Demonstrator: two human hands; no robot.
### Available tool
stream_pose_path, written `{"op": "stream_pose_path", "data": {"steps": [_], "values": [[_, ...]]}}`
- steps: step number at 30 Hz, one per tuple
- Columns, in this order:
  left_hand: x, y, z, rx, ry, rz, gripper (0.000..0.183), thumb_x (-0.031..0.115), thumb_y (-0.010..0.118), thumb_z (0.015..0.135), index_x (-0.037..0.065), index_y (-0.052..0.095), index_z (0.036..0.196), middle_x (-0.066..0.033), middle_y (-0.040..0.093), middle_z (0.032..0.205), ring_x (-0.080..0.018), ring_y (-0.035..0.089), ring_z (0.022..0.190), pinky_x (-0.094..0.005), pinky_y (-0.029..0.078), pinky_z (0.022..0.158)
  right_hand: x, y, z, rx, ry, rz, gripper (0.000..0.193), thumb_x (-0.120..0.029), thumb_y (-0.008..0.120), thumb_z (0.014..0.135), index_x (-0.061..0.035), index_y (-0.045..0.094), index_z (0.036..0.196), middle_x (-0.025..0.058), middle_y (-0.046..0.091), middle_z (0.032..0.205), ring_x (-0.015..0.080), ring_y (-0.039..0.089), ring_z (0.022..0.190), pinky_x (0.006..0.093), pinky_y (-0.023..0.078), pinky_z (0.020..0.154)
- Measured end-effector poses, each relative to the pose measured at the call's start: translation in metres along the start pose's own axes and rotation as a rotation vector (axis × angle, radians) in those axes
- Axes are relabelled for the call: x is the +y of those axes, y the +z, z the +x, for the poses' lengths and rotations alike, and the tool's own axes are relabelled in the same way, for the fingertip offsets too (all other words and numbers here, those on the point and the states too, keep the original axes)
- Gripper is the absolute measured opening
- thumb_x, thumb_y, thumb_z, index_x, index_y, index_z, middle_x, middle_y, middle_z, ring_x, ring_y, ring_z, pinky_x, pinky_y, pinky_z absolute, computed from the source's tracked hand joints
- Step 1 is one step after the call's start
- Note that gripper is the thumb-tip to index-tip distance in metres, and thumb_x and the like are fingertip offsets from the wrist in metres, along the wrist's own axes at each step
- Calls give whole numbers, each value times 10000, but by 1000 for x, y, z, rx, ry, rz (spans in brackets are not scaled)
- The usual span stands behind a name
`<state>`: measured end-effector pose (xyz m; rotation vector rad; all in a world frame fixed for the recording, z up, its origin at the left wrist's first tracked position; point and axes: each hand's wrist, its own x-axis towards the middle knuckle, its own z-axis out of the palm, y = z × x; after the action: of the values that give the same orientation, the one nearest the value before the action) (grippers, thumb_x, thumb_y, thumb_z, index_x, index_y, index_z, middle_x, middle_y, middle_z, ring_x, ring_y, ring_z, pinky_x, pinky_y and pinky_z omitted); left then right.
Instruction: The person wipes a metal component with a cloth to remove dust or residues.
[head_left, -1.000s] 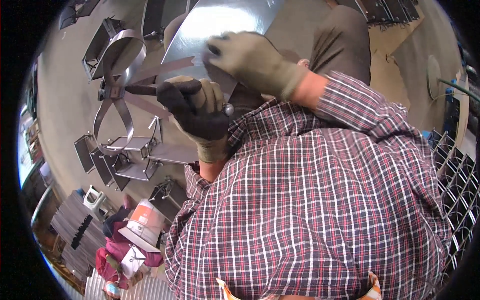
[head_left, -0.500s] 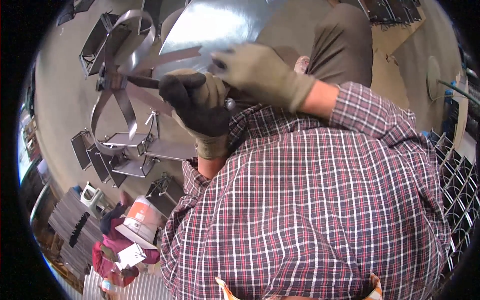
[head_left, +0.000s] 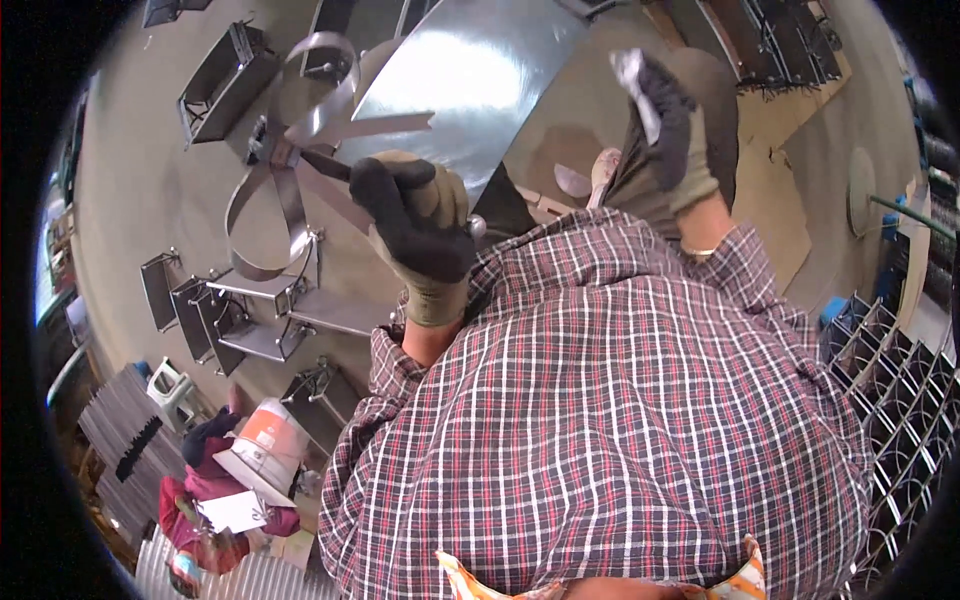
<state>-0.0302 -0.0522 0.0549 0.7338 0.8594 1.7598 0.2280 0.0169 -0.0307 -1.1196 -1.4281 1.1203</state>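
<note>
1. A large curved sheet of shiny bare metal (head_left: 470, 90) fills the upper middle of the view, standing on the grey concrete floor (head_left: 150, 190) just behind the gloved hands.
2. The person's red, white and dark plaid shirt (head_left: 620, 430) takes up the lower right half, with both sleeves reaching upward.
3. Ribbon-like loops of bent steel strip (head_left: 285, 205) lie on the floor to the left of the sheet, gathered at one joint like petals.
4. Several open rectangular steel frames (head_left: 255, 310) sit on the floor below the loops, well apart from the hands.
5. Another person in a dark red top, crouched beside an orange and white bucket-shaped object (head_left: 262, 450), is at the lower left.
6. The left hand (head_left: 420, 225), in a tan glove with black-coated fingers, is clenched tight round the handle of a dark slim tool (head_left: 325, 165); the tool's tip reaches the joint of the steel loops.
7. The right hand (head_left: 675, 125), in a matching glove, is raised well apart from the left and closed on a small pale scrap (head_left: 632, 75), possibly cloth or paper; the view is too warped here to be sure.
</note>
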Motion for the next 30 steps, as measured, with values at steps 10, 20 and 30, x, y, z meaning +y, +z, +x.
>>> {"op": "stream_pose_path", "data": {"steps": [10, 20, 30], "values": [[0, 4, 7, 57, -158, -311, 373, 405, 389, 998, 76, 503, 864, 53, 256, 526, -74, 258, 412, -241, 253, 391, -23, 47, 11, 29, 509, 336, 324, -168, 562, 926, -24, 532, 1215, -30, 531, 875, 66, 489, 756, 221, 428, 663], [12, 2, -19, -25, -112, 77, 238, 258, 415, 992, 58, 494, 890, 3, 322, 494, -120, 333, 374, -274, 288, 345, 43, 55, -17, -283, 464, 609, 142, -202, 596, 923, -122, 577, 1039, -8, 596, 900, 77, 572, 845, 220, 479, 764], [-4, -22, -12, -34, -226, 349, 375, 344, 699, 790, 23, 537, 898, -35, 527, 729, -134, 494, 496, -260, 431, 479, 16, 49, 6, -186, 600, 1112, 149, -123, 635, 892, -134, 538, 1005, 33, 609, 916, 162, 615, 814, 282, 523, 712]]}}
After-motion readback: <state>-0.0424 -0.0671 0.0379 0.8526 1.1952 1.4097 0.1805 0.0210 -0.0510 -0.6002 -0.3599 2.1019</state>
